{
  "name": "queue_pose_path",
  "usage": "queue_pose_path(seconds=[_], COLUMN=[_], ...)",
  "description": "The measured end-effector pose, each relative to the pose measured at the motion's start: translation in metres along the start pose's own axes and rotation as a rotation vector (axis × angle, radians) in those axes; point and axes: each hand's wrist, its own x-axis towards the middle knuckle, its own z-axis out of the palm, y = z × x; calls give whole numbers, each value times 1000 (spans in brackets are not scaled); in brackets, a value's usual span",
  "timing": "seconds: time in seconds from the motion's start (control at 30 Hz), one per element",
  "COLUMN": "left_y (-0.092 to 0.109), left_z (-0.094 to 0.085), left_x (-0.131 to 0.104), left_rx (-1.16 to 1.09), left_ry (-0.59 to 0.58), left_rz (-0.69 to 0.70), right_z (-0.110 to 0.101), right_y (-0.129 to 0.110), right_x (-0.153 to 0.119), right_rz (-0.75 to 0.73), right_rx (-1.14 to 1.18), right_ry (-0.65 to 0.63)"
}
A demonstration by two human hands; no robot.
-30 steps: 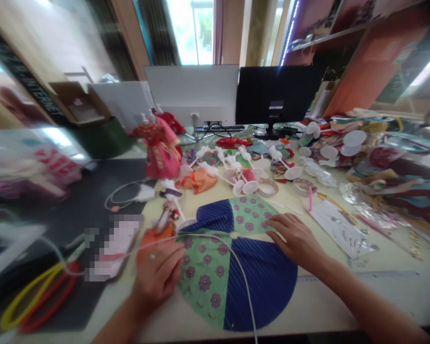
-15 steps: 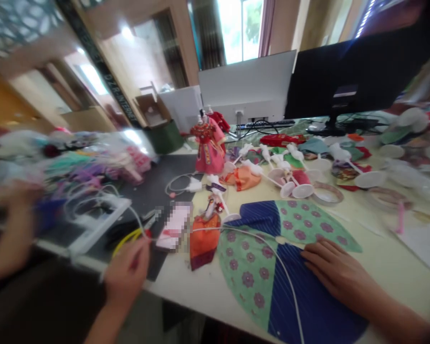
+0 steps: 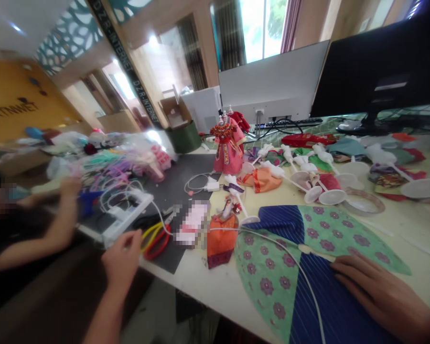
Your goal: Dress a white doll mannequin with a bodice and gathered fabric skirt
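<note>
My right hand (image 3: 383, 291) lies flat with its fingers stretched out on a round piece of cloth (image 3: 272, 267) sewn from green flowered and navy striped panels. At the cloth's middle is a small pale opening. Over the table's front edge, my left hand (image 3: 123, 255) is closed, fingertips pressed together; whatever it holds, if anything, is hidden. Just right of that hand rest scissors (image 3: 156, 241) with yellow and red handles. A white cable (image 3: 310, 282) runs across the cloth. Beside the cloth lies a small doll form in an orange skirt (image 3: 222, 239).
A phone (image 3: 193, 224) lies left of the orange skirt, near a white power strip (image 3: 129, 217). Dressed dolls (image 3: 229, 148) stand behind, with several white doll stands (image 3: 333, 197), tape (image 3: 363, 201) and monitors (image 3: 376, 71). Another person's arm (image 3: 57, 229) reaches in at left.
The view has swung left, so things sit farther right. My left hand has moved left, away from the scissors, whose red handle now shows. My right hand stays on the cloth.
</note>
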Motion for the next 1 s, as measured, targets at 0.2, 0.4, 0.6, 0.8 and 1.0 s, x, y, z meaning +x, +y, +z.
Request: queue_pose_path(seconds=[0.2,0.4,0.6,0.8,1.0], left_y=[9,13,12,11,15], left_z=[3,-1,-5,7,10], left_x=[8,19,27,24,25], left_rx=[57,208,337,416,487], left_ry=[-266,-519,-674,-811,-838], left_rz=[29,86,149,244,217], right_z=[-1,4,10,4,-4], right_y=[-1,3,7,3,-1], right_x=[-1,-8,-17,-10,-1], right_rz=[28,53,94,102,63], right_rx=[-31,-52,-21,2,-12], right_ry=[-27,-71,-110,-89,-59])
